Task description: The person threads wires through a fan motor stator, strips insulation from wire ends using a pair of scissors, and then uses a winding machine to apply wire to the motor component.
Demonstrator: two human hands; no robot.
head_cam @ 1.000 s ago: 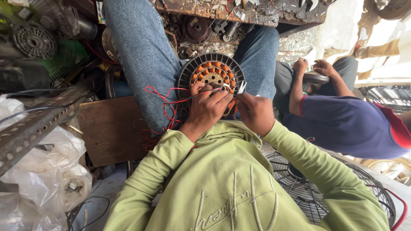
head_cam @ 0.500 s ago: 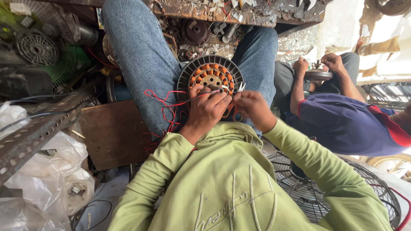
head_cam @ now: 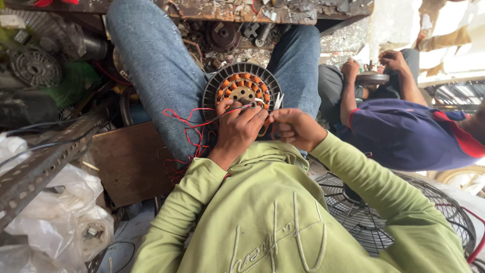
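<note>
Workshop floor: clutter on every side from my head view, with a workbench edge [head_cam: 242, 11] above my knees and a perforated metal rail [head_cam: 45, 162] low on my left
Stator: round fan motor stator [head_cam: 242, 88] with orange copper coils rests on my lap between my jeans-clad legs
Left hand: my left hand [head_cam: 237, 129] is closed, pinching red wires [head_cam: 187, 126] and a thin dark lead against the stator's lower rim
Right hand: my right hand [head_cam: 295, 129] is closed around small scissors [head_cam: 278, 101], blades up and touching the rim
Risk: I judge the blades could nick coil enamel or my left fingers, both just beside them; loose red loops could snag
Room: tight; a co-worker [head_cam: 404, 131] sits near on my right, a fan grille [head_cam: 374, 217] under my right elbow, a wooden board [head_cam: 131, 162] on my left
</note>
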